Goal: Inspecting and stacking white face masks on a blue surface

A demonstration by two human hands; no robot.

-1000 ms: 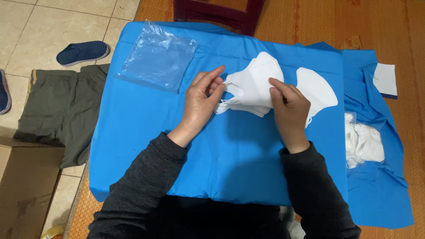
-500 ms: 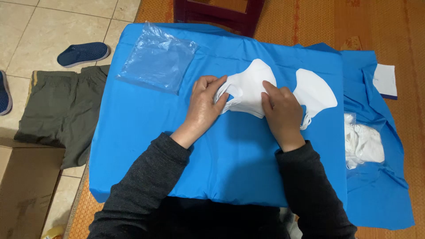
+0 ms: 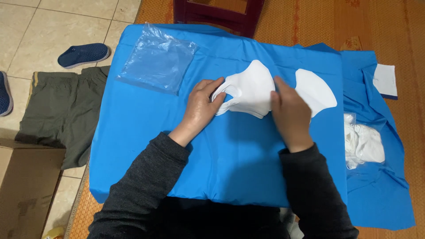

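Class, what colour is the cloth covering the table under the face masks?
Bright blue cloth, plain and unpatterned, seen best in the head view.

Up top left on the blue cloth (image 3: 146, 132), a clear plastic bag (image 3: 157, 59) lies flat and crinkled. Off to the right, a second white mask (image 3: 315, 90) rests alone, and further right a heap of white masks (image 3: 365, 144) sits in clear wrapping on rumpled blue fabric (a white card (image 3: 385, 79) lies just above it). On the tiled floor at left: a dark blue shoe (image 3: 83, 54), olive-green shorts (image 3: 55, 115), a cardboard box (image 3: 26, 186). A dark red chair (image 3: 217, 13) stands beyond the cloth.
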